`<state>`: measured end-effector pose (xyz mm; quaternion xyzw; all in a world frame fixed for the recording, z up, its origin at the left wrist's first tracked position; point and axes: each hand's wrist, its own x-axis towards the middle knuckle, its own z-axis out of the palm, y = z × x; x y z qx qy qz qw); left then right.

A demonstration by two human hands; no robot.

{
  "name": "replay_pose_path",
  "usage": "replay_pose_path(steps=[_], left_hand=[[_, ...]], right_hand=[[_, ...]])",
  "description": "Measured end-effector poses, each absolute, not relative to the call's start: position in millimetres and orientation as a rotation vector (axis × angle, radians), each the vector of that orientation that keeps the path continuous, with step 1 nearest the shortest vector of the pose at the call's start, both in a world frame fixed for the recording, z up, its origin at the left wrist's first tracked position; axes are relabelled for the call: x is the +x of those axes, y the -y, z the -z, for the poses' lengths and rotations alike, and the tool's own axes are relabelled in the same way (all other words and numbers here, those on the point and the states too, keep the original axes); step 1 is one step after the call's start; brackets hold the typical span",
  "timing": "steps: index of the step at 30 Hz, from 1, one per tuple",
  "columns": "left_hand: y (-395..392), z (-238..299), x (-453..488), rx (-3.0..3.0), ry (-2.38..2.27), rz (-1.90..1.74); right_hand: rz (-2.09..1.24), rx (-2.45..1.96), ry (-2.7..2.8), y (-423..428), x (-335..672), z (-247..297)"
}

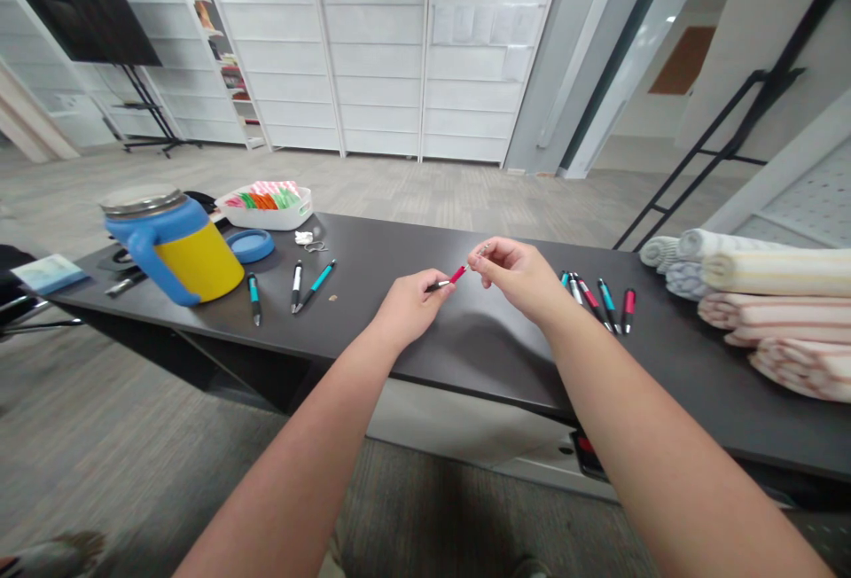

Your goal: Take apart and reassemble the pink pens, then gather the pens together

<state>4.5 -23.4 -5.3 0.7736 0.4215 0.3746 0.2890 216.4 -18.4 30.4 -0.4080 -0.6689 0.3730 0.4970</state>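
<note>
My hands meet above the dark tabletop (pixel 465 356), holding a slim red-and-black pen (pixel 457 275) between them. My left hand (pixel 410 305) pinches its dark lower end, and my right hand (pixel 513 277) pinches the upper end, where a small metal part shows. Fingers hide part of the barrel. Nearest my right hand lies a bunched group of pens (pixel 589 300) in red, teal and black. A red pen (pixel 628 310) lies at that group's right side. Left of my hands lie a teal pen (pixel 253 299), a white-and-black pen (pixel 296 285) and another teal pen (pixel 316 285).
A blue-and-yellow lidded mug (pixel 174 246) and a blue round lid (pixel 250 246) stand at the table's left. Behind them is a white tray (pixel 264 208) of colourful packets. Folded striped towels (pixel 775 303) are stacked at the right. White shelving (pixel 376 55) stands beyond the carpeted floor.
</note>
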Motion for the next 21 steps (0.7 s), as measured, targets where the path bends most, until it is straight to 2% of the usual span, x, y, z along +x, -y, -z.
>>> replay_pose_path(steps=[11, 21], left_hand=[[27.8, 4.6, 3.6, 2.353, -1.661, -1.123], [30.9, 1.3, 2.9, 2.569, -1.681, -1.036]], right_hand=[[-0.456, -1.295, 1.976, 17.1, 230.0, -27.2], [-0.599, -1.311, 2.159, 11.4, 215.7, -5.3]])
